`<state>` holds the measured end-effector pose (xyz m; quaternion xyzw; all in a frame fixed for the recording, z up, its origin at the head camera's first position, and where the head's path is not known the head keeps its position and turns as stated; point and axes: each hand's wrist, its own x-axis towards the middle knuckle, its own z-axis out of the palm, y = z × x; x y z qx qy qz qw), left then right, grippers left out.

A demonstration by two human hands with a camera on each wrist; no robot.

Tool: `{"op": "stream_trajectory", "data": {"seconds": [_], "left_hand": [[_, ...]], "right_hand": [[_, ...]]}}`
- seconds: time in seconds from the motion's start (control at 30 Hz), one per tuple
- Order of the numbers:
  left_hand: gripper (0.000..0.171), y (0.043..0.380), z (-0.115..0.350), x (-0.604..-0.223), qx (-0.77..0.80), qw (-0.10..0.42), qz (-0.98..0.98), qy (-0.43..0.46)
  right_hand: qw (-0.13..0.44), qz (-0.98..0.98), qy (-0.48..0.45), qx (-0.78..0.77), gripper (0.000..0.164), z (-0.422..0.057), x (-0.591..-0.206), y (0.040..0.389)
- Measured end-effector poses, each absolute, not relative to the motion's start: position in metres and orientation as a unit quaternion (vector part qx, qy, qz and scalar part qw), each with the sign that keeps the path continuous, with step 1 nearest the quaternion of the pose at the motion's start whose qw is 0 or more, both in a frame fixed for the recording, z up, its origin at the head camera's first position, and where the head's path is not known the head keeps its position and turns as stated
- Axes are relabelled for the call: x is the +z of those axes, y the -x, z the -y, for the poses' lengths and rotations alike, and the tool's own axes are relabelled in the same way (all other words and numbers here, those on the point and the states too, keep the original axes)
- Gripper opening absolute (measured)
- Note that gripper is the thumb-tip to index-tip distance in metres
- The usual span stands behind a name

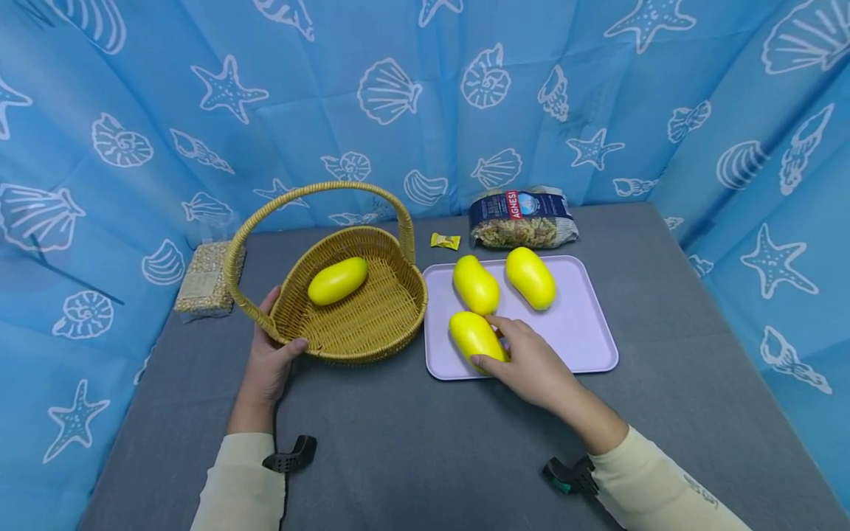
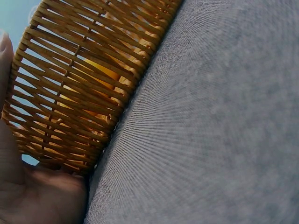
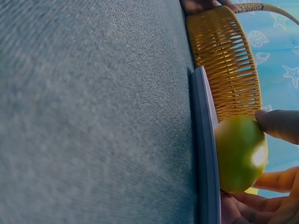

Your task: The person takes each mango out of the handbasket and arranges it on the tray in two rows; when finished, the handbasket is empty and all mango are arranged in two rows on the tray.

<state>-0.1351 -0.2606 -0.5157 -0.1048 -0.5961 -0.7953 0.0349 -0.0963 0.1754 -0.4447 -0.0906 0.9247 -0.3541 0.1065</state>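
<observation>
A wicker basket [image 1: 352,346] with a tall arched handle stands on the left, and one yellow mango [image 1: 338,281] lies inside it. My left hand [image 1: 272,363] grips the basket at its near left side, the thumb at the rim and the fingers behind. On a pale lilac tray [image 1: 584,346] to the right are three more mangoes. My right hand [image 1: 531,361] holds the nearest mango [image 1: 474,335] between thumb and fingers, low over the tray surface. Behind it lie a second mango [image 1: 476,285] and a third mango [image 1: 531,278]. In the right wrist view, the held mango [image 3: 240,154] overlaps the tray's edge.
A bag of Agnesi pasta [image 1: 523,219] lies behind the tray, with a small yellow wrapped candy [image 1: 445,241] to its left. At the far left, a clear pack of pale kernels [image 1: 207,280] lies beside the basket. A blue shell-print curtain [image 1: 425,110] surrounds the grey table [image 1: 398,442].
</observation>
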Motion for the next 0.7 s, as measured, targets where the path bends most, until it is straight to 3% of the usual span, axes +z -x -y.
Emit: {"op": "stream_trajectory", "data": {"seconds": [0.4, 0.7], "left_hand": [[0.101, 0.136, 0.261, -0.515, -0.793, 0.035, 0.6, 0.102], [0.102, 0.135, 0.261, -0.516, -0.794, 0.034, 0.597, 0.109]], "right_hand": [[0.105, -0.925, 0.093, -0.353, 0.073, -0.183, -0.432, 0.097], [0.085, -0.852, 0.142, -0.497, 0.064, -0.194, -0.412, 0.109]]}}
